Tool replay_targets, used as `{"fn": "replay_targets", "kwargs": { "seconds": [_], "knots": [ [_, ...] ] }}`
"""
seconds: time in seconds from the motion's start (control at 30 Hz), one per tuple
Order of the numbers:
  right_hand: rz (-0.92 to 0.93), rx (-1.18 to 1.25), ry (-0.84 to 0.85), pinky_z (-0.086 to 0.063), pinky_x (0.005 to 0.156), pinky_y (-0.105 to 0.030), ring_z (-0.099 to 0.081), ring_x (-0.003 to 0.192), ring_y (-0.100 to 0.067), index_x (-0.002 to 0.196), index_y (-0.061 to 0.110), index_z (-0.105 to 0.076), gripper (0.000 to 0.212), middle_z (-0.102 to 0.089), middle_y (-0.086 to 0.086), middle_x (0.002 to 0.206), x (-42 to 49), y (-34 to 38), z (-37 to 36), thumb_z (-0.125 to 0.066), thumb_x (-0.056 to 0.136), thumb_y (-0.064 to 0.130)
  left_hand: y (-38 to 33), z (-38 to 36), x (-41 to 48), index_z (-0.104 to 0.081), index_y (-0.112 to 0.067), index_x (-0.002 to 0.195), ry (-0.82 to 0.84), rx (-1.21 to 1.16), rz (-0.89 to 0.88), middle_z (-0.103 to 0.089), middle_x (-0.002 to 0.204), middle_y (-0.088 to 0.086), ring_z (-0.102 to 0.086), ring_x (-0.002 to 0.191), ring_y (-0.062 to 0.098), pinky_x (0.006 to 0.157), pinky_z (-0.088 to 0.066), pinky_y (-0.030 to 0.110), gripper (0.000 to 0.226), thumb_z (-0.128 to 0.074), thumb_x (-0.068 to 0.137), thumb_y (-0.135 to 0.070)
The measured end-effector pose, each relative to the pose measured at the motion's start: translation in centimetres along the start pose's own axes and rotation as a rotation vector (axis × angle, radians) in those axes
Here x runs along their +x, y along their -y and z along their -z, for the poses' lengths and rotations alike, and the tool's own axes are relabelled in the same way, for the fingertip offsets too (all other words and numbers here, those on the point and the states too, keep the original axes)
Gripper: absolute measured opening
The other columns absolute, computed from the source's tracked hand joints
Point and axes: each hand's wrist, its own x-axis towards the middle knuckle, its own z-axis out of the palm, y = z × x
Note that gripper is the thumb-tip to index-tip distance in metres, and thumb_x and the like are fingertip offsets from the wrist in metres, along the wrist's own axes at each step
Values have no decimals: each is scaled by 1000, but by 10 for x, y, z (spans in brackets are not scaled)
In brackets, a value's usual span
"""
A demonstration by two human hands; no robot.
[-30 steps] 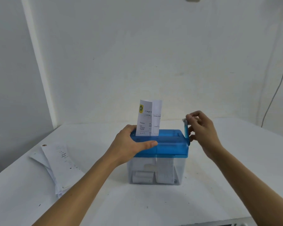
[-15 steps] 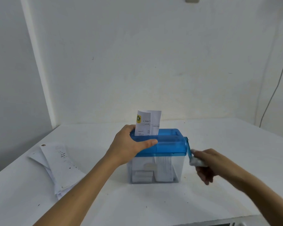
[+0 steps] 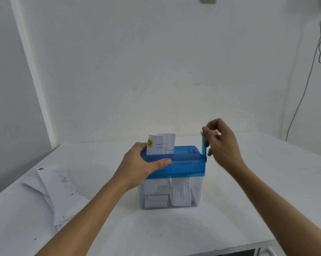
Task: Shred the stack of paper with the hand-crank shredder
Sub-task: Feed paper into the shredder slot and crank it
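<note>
I have the left hand (image 3: 141, 163) clamped over the left end of the shredder (image 3: 185, 163), thumb along the near face of its blue lid and fingers wrapped over the far edge, I judge to brace the light box against the cranking. The right hand (image 3: 222, 143) pinches the pale knob (image 3: 202, 133) atop the crank (image 3: 204, 148), which stands upright at the lid's right end. A printed sheet (image 3: 161, 144) stands in the slot, only its upper part showing. White strips (image 3: 181, 191) hang and lie in the clear bin (image 3: 196, 189) below. The stack of paper (image 3: 52, 187) lies flat on the table (image 3: 248, 200), well apart to the left, likely kept there for the bracing hand to feed from. The cutters are hidden, the left fingertips vanish behind the sheet, fingers cover most of the knob, and I cannot count the stack or read the print.
</note>
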Motion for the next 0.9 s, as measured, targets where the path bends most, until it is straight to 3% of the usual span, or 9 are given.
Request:
{"fn": "replay_targets", "kwargs": {
  "seconds": [0.17,0.27,0.4,0.53,0.63,0.73,0.8,0.9],
  "knots": [
    [-33,14,-103,-51,56,-20,-60,76,-8,99,13,-53,17,-65,8,93,-3,-16,-19,-47,106,27,4,-1,1,-53,-31,130,-21,-2,-11,-58,120,-17,-57,108,2,78,-54,16,93,-74,50,-75],
    [-22,-25,-13,-54,50,-26,-61,73,-20,100,14,-58,17,-67,7,100,-4,-28,-12,-45,106,23,6,-1,1,-54,-28,130,-29,-3,-2,-59,119,-16,-58,107,4,82,-55,19,95,-74,49,-76],
    [49,-545,298,-52,71,-22,-60,85,-8,110,27,-60,16,-56,10,118,-21,-55,4,-55,100,16,7,-1,1,-58,-27,122,-41,-4,5,-62,116,-12,-60,106,6,81,-52,18,86,-78,52,-73],
    [69,-906,527,-51,78,-19,-60,91,-3,125,32,-55,30,-57,16,122,-54,-40,7,-60,96,40,10,-1,2,-60,-28,116,-61,1,27,-63,115,-13,-60,106,3,82,-50,19,89,-81,48,-81],
    [0,-1030,641,-50,72,-19,-61,85,-4,104,33,-55,21,-62,16,103,-68,-6,11,-60,94,51,11,-1,4,-60,-29,121,-68,18,30,-63,117,-15,-60,107,2,87,-51,22,95,-79,46,-83],
    [13,-1198,696,-36,60,-20,-49,68,-6,82,31,-43,24,-47,14,78,-70,26,21,-57,94,46,8,-1,4,-60,-31,125,-57,25,24,-60,118,-18,-57,110,-1,88,-49,21,90,-80,50,-77],
    [20,-1252,672,-36,62,-24,-48,66,-7,75,30,-42,23,-44,12,74,-65,45,32,-54,92,39,5,-1,3,-61,-34,123,-45,36,18,-57,119,-20,-54,111,-4,84,-45,16,85,-78,50,-74],
    [7,-1181,577,-36,57,-22,-52,62,-6,70,23,-51,22,-56,7,73,-49,65,41,-53,89,32,-2,0,2,-60,-37,124,-17,90,20,-51,119,-24,-49,111,-4,77,-39,9,84,-74,50,-74]
  ]
}}
